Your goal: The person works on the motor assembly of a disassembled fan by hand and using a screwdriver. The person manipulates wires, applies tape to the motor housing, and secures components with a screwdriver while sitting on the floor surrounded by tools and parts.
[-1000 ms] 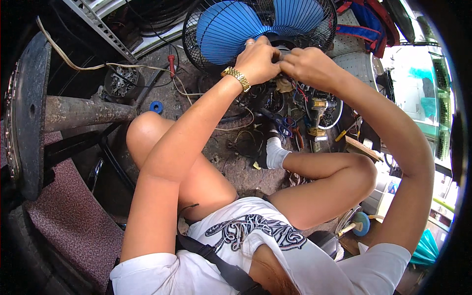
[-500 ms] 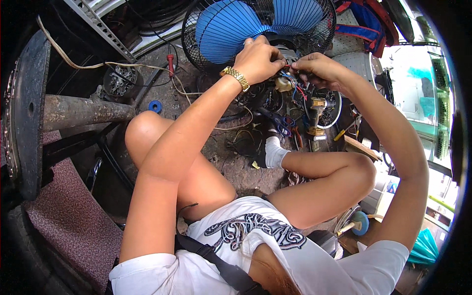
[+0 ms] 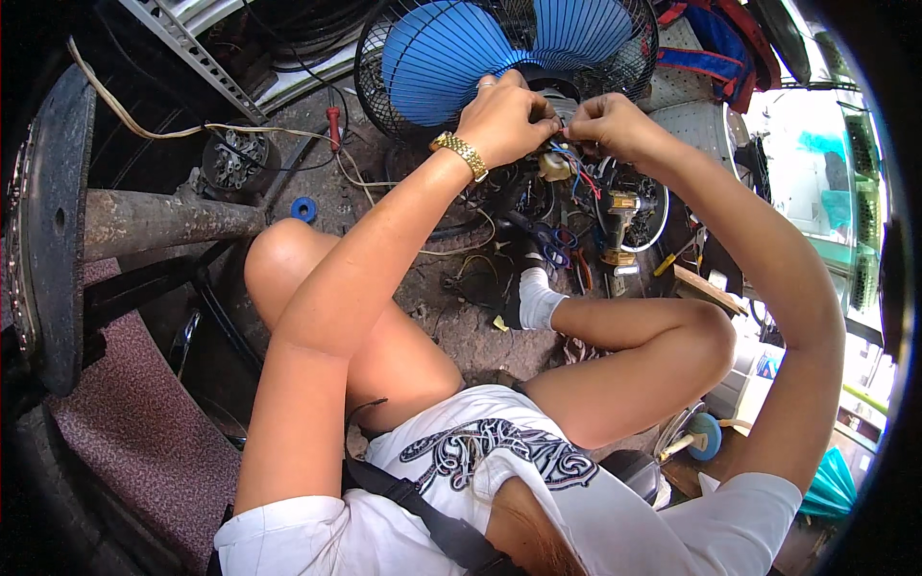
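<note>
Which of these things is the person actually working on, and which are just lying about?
In hand: left hand, right hand, coloured wires, blue-bladed fan.
Lying about: cordless drill, blue tape roll, red-handled screwdriver, rusty axle.

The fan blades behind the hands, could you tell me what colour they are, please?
Blue, inside a black wire cage: fan blades, clearest in the head view.

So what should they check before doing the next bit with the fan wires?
1. Both hands on the wires: ok, left hand and right hand pinch the coloured wires behind the blue fan.
2. Fan unplugged: cannot tell.
3. Blades still: ok, no blur.
4. Bare wire ends kept apart: cannot tell, fingers hide them.
5. Tools near: ok, a drill lies on the floor.
</note>
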